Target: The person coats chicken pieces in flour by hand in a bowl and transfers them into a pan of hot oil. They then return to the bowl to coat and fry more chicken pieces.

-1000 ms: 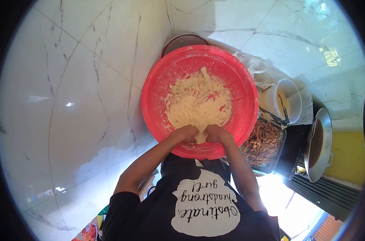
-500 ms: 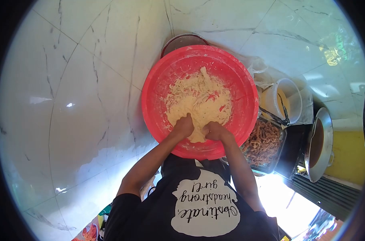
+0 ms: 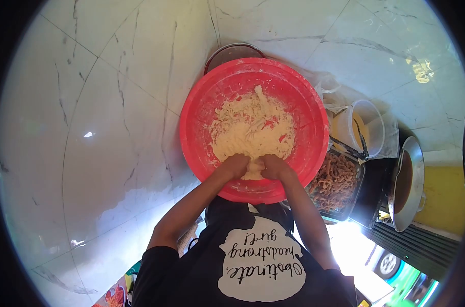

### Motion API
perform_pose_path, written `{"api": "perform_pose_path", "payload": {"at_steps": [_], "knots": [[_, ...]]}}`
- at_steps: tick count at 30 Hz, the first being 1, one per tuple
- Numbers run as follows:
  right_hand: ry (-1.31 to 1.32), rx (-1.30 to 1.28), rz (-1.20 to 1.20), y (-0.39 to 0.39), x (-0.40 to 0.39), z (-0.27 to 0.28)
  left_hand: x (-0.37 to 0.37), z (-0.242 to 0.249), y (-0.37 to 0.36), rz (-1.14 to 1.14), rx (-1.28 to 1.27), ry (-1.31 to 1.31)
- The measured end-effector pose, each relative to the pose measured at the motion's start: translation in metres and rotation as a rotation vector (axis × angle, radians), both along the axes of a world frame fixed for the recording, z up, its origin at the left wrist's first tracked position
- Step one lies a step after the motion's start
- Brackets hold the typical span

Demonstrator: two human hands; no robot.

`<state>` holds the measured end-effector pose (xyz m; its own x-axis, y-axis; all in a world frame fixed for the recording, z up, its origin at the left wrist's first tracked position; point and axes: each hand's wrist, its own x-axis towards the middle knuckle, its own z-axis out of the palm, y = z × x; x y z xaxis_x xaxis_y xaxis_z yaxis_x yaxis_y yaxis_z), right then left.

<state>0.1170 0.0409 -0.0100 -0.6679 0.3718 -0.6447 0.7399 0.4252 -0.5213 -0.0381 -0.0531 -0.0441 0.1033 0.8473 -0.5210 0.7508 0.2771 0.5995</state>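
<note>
Inside the round red plastic basin (image 3: 310,128), we list: pale, crumbly dough (image 3: 250,134); bare left hand (image 3: 236,165) and right hand (image 3: 274,167) against it toward the near rim, grip hidden from us; one risk, lopsided pressing tipping the basin.

Before me I see soft, pale-cream dough (image 3: 235,138), ragged and crumbly toward its far side and thicker and smoother on my side, spread across the bottom of a wide, round, bright-red plastic basin (image 3: 195,133).
</note>
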Motion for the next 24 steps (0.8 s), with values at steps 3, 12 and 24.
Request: {"api": "perform_pose_path", "payload": {"at_steps": [3,12,24], "knots": [[-0.005,0.017,0.047,0.002,0.002,-0.006,-0.001,0.011,0.001,-0.077,0.090,0.008],[-0.056,-0.023,0.039,0.003,-0.001,0.005,0.000,0.002,-0.003,-0.075,-0.048,-0.092],[0.029,-0.086,0.009,0.013,0.009,-0.004,-0.010,0.025,0.009,-0.086,-0.019,-0.138]]}}
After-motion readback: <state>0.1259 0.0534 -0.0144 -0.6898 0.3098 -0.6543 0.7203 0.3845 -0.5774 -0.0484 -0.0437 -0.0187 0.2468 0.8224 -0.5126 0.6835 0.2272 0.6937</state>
